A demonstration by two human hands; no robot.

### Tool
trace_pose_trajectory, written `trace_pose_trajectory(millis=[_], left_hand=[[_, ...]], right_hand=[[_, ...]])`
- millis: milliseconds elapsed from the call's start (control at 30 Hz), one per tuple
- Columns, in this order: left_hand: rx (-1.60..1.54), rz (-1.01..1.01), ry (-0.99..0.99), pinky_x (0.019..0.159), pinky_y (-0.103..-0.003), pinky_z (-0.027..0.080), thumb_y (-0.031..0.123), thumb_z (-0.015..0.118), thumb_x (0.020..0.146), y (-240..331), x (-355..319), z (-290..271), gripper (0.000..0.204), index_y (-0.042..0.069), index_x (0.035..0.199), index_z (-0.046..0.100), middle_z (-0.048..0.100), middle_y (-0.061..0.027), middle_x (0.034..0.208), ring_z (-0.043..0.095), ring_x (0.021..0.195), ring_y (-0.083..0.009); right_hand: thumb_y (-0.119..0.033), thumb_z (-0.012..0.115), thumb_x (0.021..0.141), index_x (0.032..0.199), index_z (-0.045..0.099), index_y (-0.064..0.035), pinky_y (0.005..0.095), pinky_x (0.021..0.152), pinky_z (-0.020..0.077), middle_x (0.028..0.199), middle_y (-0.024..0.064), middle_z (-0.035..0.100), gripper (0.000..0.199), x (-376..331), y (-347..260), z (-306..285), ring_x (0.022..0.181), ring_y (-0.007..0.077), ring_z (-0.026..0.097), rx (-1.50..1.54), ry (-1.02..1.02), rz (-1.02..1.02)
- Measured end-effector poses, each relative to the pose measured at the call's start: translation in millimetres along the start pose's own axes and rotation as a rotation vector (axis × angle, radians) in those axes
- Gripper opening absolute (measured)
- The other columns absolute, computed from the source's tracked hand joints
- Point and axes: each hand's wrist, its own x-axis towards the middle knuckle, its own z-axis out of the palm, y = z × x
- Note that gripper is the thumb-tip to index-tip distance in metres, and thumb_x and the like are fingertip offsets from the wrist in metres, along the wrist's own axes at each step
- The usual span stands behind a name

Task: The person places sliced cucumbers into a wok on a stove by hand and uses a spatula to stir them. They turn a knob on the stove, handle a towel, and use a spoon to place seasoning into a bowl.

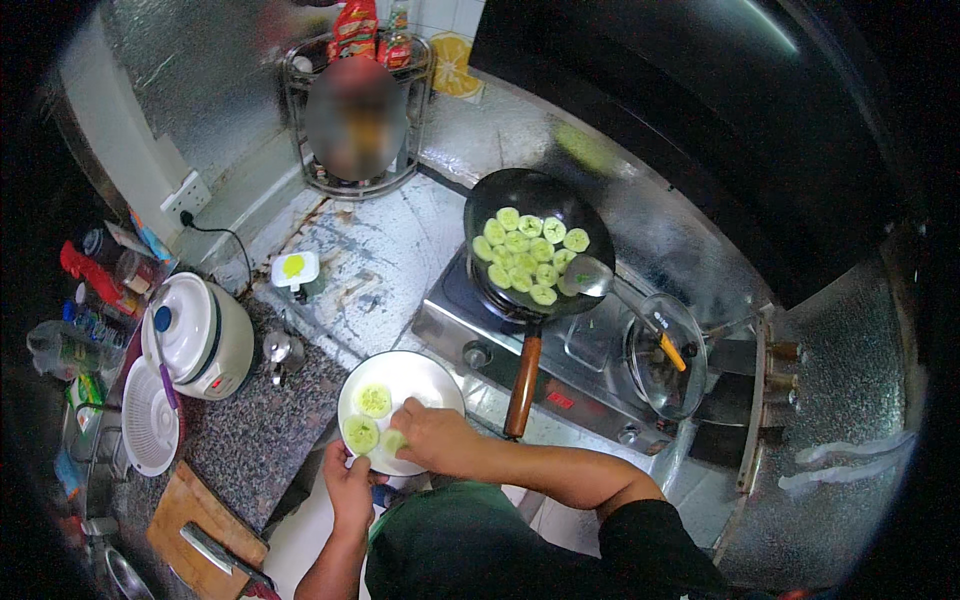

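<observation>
My left hand (pixel 347 483) grips the near-left rim of a white plate (pixel 425 370). Over the plate's right side, my right hand (pixel 437 438) has its fingers closed at a pale green cucumber slice (pixel 393 441); the fingertips are partly hidden. Two more slices, an upper cucumber slice (pixel 374 400) and a lower cucumber slice (pixel 361 434), lie flat on the left of the plate. Beyond it, a dark wok (pixel 585 212) with a wooden handle (pixel 524 385) sits on the stove, many cucumber slices (pixel 516 241) spread across its bottom. A metal ladle (pixel 588 276) rests in the wok.
A glass lid (pixel 650 385) lies on the stove's (pixel 480 325) right side, under the ladle's orange grip. On the left stand a white rice cooker (pixel 232 340), a white colander (pixel 150 440) and a wooden cutting board (pixel 180 510) with a knife (pixel 207 548). A range hood (pixel 680 120) overhangs the stove.
</observation>
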Motion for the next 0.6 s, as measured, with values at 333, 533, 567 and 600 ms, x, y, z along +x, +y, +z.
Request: trace_pose_trajectory(millis=[333, 533, 567, 600], left_hand=[[0.051, -0.023, 0.096, 0.045, -0.026, 0.051, -0.003, 0.046, 0.077, 4, 4, 18, 0.027, -0.002, 0.104, 0.046, 0.055, -0.0116, 0.098, 0.060, 0.066, -0.0170], [-0.001, -0.019, 0.135, 0.045, -0.026, 0.051, 0.000, 0.047, 0.077, -1, 2, 24, 0.025, -0.001, 0.103, 0.046, 0.056, -0.0102, 0.095, 0.061, 0.067, -0.0168], [0.015, -0.015, 0.148, 0.045, -0.026, 0.051, 0.001, 0.047, 0.077, -2, 2, 26, 0.024, 0.000, 0.102, 0.046, 0.057, -0.0102, 0.094, 0.060, 0.067, -0.0163], [0.003, -0.016, 0.168, 0.045, -0.026, 0.051, 0.001, 0.047, 0.078, -2, 1, 28, 0.024, 0.000, 0.102, 0.046, 0.057, -0.0102, 0.094, 0.060, 0.067, -0.0162]], right_hand=[[-0.013, 0.061, 0.082, 0.103, 0.063, -0.0090, 0.0391, 0.075, 0.0493, 0.093, 0.0139, 0.057, 0.021, -50, 62, -116, 0.086, 0.0320, 0.059, 0.252, 0.225, -0.102], [-0.006, 0.065, 0.081, 0.095, 0.061, -0.0013, 0.0300, 0.067, 0.0510, 0.081, 0.0118, 0.066, 0.015, -73, 182, -216, 0.074, 0.0179, 0.064, -0.124, 0.613, 0.408], [-0.006, 0.065, 0.081, 0.095, 0.061, -0.0009, 0.0300, 0.067, 0.0505, 0.080, 0.0110, 0.066, 0.015, -73, 198, -227, 0.074, 0.0166, 0.063, -0.052, 0.611, 0.444], [-0.005, 0.065, 0.081, 0.094, 0.061, -0.0007, 0.0300, 0.067, 0.0502, 0.081, 0.0104, 0.066, 0.014, -68, 207, -235, 0.074, 0.0153, 0.063, -0.020, 0.604, 0.487]])
